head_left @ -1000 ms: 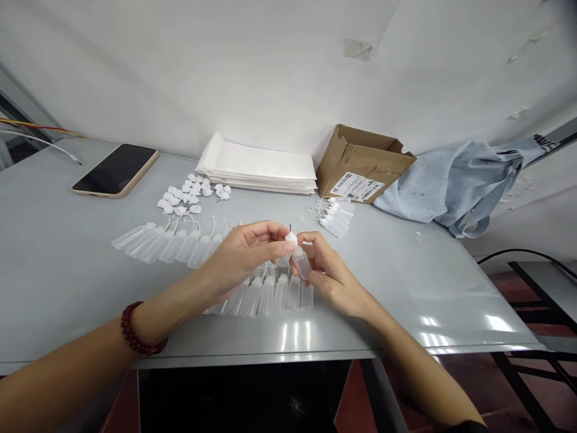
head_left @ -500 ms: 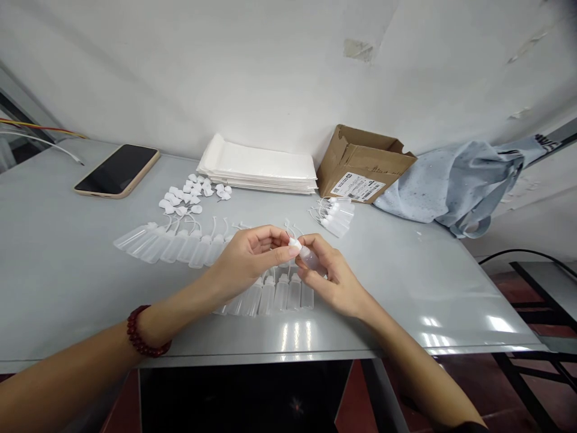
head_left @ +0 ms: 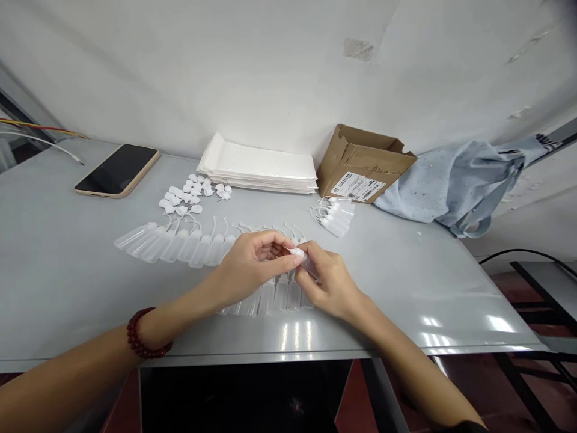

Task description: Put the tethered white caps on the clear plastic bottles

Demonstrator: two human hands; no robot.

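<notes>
Translucent plastic dropper bottle (head_left: 308,264), held tilted in the air between both hands, above the lower row of bottles and not touching the table (head_left: 67,270). Left hand (head_left: 252,267) pinches the white cap (head_left: 296,253) at the bottle's neck between thumb and fingers; right hand (head_left: 327,282) is curled around the bottle body, fingers pressed on it, part of the bottle hidden. Hands are close together, almost touching. Front table edge runs just below both wrists. Lower bottle row (head_left: 279,294) lies directly under the hands, upper row (head_left: 175,248) just left and behind, thin tubes pointing toward the far side. Open grey tabletop extends left of the left forearm and right of the right hand to the right edge. Farther back: small bottle bunch (head_left: 336,218), loose white caps (head_left: 189,195), phone (head_left: 117,171), white mailer stack (head_left: 256,165), cardboard box (head_left: 365,163), blue cloth (head_left: 455,180). Dark red bead bracelet (head_left: 148,334) on left wrist.
</notes>
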